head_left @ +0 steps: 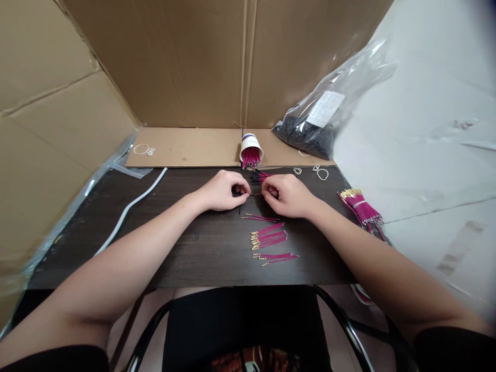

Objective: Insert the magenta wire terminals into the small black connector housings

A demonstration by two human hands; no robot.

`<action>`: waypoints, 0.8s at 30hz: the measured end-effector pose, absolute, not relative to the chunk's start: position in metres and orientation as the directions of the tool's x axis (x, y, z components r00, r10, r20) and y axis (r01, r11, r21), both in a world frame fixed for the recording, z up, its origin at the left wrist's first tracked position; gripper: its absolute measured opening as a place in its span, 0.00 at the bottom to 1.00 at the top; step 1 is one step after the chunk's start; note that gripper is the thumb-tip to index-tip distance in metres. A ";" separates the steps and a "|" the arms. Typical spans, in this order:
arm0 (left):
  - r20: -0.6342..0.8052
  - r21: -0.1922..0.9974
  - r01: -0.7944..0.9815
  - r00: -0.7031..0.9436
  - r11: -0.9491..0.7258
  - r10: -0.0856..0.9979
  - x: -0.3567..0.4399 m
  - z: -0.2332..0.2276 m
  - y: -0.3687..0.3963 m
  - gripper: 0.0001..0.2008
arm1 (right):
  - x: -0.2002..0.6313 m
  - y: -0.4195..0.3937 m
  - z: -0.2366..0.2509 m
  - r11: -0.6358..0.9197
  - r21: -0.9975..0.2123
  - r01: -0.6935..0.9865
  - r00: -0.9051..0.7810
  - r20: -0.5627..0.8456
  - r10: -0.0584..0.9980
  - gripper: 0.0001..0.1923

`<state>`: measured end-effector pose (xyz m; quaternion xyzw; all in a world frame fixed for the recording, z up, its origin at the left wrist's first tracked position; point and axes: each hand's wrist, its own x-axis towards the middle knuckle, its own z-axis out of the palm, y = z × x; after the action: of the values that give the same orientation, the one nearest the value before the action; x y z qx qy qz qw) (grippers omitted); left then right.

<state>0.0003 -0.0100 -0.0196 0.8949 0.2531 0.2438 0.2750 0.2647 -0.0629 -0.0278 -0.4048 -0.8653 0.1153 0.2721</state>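
My left hand (223, 190) and my right hand (287, 195) rest close together on the dark table (174, 243), fingertips almost meeting. Both pinch small parts: the left a small black piece, the right a thin magenta wire (259, 194); the exact grip is hard to see. Just behind the fingertips lies a small bunch of magenta wires with black ends (259, 177). In front of my hands lie loose magenta wires with gold tips (269, 238). A paper cup (251, 150) on its side holds more magenta wires.
A banded bundle of magenta wires (360, 206) lies at the table's right edge. A clear bag of black parts (310, 132) leans at the back right. Rubber bands (321, 173) and a white strip (132, 204) lie on the table. Cardboard walls (194, 62) enclose back and left.
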 end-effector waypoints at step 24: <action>0.225 0.739 0.373 0.649 -0.561 0.727 0.006 -0.024 -0.012 0.08 | 0.261 -0.063 -0.026 0.689 -0.454 0.565 -0.491 0.486 0.723 0.06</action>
<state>0.0060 -0.0116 -0.0239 0.8434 0.3262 0.2632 0.3362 0.2609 -0.0632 -0.0258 -0.3763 -0.8555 0.1174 0.3357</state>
